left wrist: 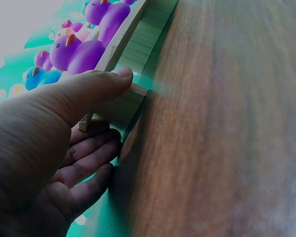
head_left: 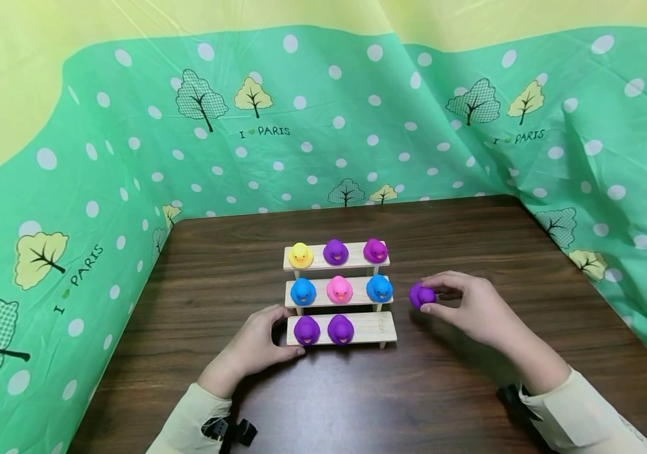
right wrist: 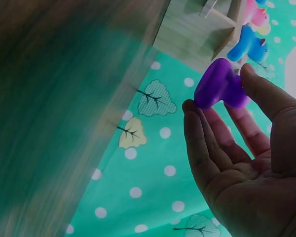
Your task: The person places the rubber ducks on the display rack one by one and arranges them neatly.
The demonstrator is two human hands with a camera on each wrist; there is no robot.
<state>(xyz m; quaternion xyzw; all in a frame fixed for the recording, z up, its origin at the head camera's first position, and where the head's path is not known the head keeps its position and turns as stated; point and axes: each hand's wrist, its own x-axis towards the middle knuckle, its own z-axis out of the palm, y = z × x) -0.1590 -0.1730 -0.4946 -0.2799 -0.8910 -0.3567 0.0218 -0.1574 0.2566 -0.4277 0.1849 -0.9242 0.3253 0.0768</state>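
Observation:
A small three-tier wooden display stand (head_left: pixel 371 328) holds rubber ducks in rows. On its bottom tier sit two purple ducks (head_left: pixel 340 330), with bare wood at the right end. The middle tier carries a blue, a pink (head_left: pixel 339 290) and another blue duck; the top one a yellow (head_left: pixel 301 255) and two purple ducks. My left hand (head_left: pixel 256 340) holds the bottom tier's left end, thumb (left wrist: pixel 103 84) at the front edge and fingers round the end. Right of the stand, my right hand (head_left: pixel 473 306) pinches a purple rubber duck (right wrist: pixel 219 86) between thumb and fingertips.
The stand is on a dark wood-grain table (head_left: pixel 221 252). A green and yellow cloth (head_left: pixel 312 113) with dots and printed trees hangs behind and along both sides. Black straps (head_left: pixel 227 430) circle both wrists over pale sleeves.

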